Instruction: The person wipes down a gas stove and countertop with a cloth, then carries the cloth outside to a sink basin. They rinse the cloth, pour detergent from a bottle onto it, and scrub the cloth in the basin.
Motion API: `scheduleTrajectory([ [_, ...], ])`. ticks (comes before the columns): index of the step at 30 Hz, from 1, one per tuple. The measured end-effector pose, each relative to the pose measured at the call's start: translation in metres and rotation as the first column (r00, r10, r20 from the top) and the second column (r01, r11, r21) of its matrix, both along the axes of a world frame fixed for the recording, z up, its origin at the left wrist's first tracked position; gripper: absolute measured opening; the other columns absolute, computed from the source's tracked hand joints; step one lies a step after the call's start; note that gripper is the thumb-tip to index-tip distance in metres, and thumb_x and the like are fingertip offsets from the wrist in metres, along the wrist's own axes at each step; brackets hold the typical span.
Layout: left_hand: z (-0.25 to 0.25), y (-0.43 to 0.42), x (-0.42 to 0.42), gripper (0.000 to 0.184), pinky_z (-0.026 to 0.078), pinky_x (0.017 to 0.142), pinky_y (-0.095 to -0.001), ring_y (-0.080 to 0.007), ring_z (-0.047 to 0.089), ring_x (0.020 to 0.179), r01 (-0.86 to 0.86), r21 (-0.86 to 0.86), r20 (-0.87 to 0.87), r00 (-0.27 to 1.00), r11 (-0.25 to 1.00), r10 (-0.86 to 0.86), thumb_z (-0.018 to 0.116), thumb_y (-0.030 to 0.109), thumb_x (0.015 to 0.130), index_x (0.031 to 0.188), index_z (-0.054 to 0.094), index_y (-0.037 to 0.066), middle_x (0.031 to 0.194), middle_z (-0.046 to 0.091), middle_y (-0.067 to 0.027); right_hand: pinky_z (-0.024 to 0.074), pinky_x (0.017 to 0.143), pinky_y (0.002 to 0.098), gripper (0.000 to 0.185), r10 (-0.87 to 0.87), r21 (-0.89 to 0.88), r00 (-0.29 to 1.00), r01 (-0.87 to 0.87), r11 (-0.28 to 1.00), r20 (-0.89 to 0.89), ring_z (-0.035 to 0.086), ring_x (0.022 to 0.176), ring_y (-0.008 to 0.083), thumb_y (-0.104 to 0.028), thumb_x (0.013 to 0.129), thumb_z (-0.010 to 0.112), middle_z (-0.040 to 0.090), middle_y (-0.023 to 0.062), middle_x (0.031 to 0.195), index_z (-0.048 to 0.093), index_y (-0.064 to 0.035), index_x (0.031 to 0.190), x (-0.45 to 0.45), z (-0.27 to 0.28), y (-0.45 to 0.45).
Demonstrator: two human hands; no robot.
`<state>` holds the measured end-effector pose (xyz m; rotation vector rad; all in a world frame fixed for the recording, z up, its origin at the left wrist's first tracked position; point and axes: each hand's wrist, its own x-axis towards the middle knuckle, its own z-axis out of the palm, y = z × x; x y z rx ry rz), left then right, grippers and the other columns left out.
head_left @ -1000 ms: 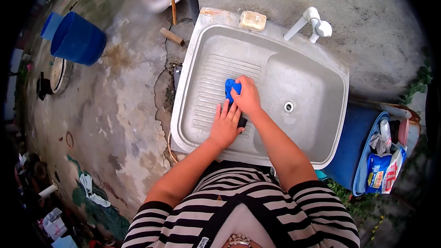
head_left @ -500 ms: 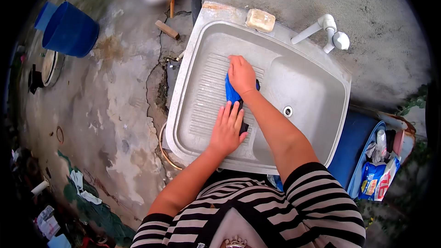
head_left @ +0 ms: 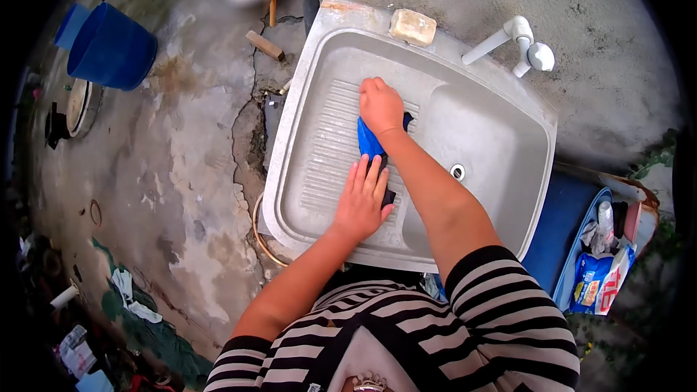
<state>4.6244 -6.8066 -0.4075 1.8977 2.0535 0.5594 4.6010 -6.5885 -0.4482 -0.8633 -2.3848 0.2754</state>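
Observation:
A blue and black piece of cloth (head_left: 369,139) lies on the ribbed washboard (head_left: 330,152) moulded into the left side of a pale stone sink (head_left: 274,196). At the far end of the cloth, my right hand (head_left: 381,105) is closed on it with the fingers curled. My left hand (head_left: 361,199) rests flat on the nearer, dark end, its fingers stretched out and spread. Both hands cover much of the cloth, so its full shape is hidden.
A bar of soap (head_left: 413,27) sits on the sink's back rim, beside a white tap (head_left: 519,43). The drain (head_left: 457,172) is in the right basin. A blue bucket (head_left: 112,47) stands at far left; a detergent bag (head_left: 599,281) is at right.
My right hand has shifted slightly away from me and its fingers have curled in more. My left hand stays flat on the cloth. The view has tilted a little.

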Motion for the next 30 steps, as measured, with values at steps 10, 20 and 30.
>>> scheduleTrajectory([
  [10, -0.001, 0.003, 0.0, 0.077, 0.014, 0.123, -0.0542, -0.0433, 0.021, 0.148, 0.028, -0.017, 0.016, 0.999, 0.999, -0.027, 0.069, 0.04, 0.084, 0.143, 0.046, -0.003, 0.156, 0.032, -0.0255, 0.0496, 0.054, 0.0433, 0.011, -0.143, -0.035, 0.981, 0.149, 0.988, 0.131, 0.06, 0.059, 0.0322, -0.012, 0.083, 0.059, 0.061, 0.0067, 0.08, 0.056, -0.0109, 0.073, 0.043, -0.003, -0.022],
  [20, 0.007, -0.017, -0.007, 0.082, 0.041, 0.104, -0.0465, -0.0435, 0.048, 0.122, -0.282, 0.042, 0.318, 0.913, 0.959, 0.255, 0.079, 0.004, 0.073, 0.144, 0.039, -0.005, 0.133, 0.048, -0.0234, 0.0427, 0.102, 0.0441, 0.023, -0.095, -0.065, 0.993, 0.09, 0.994, -0.074, 0.063, 0.108, 0.031, -0.022, 0.092, 0.063, 0.068, 0.0135, 0.108, 0.065, -0.0091, 0.111, 0.122, 0.008, -0.072],
  [30, 0.065, -0.045, -0.055, 0.024, 0.038, 0.079, -0.0375, -0.0251, 0.053, 0.085, -0.167, 0.515, 0.047, 0.985, 0.841, 0.166, 0.067, -0.004, 0.063, 0.078, 0.064, 0.014, 0.082, 0.054, -0.0031, 0.0504, 0.086, 0.032, 0.021, -0.669, -0.903, 0.637, -0.412, 0.125, -0.383, 0.062, 0.099, 0.0152, -0.021, 0.098, 0.056, 0.066, 0.0024, 0.106, 0.06, -0.0089, 0.115, 0.18, 0.11, -0.058],
])
